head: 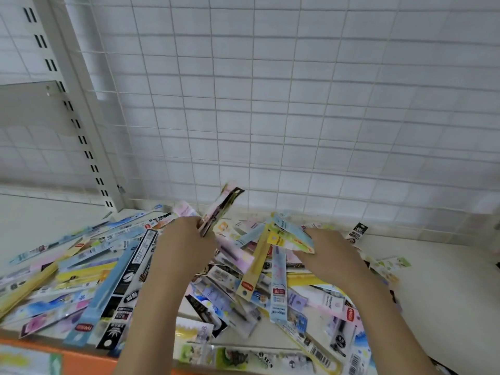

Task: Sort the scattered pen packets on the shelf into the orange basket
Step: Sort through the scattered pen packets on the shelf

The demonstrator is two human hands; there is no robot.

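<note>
Dozens of pen packets [113, 269] litter the shelf [446, 293]. My left hand [186, 239] pinches a small bunch [220, 209] at centre frame; my right hand [327, 247] grips several more [290, 236]. Those fanned, slippery sleeves could spill before reaching the orange basket [81, 361], lower left.

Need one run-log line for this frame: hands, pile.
left hand: grips upright pink packets | right hand: holds fanned pastel packets | pile: on white shelf

Light: bright, even, soft.
Shadows: faint, under packets [130, 269].
Blur: motion smear at near edge.
Distortion: wide-angle bowing of wall grid [297, 104].
</note>
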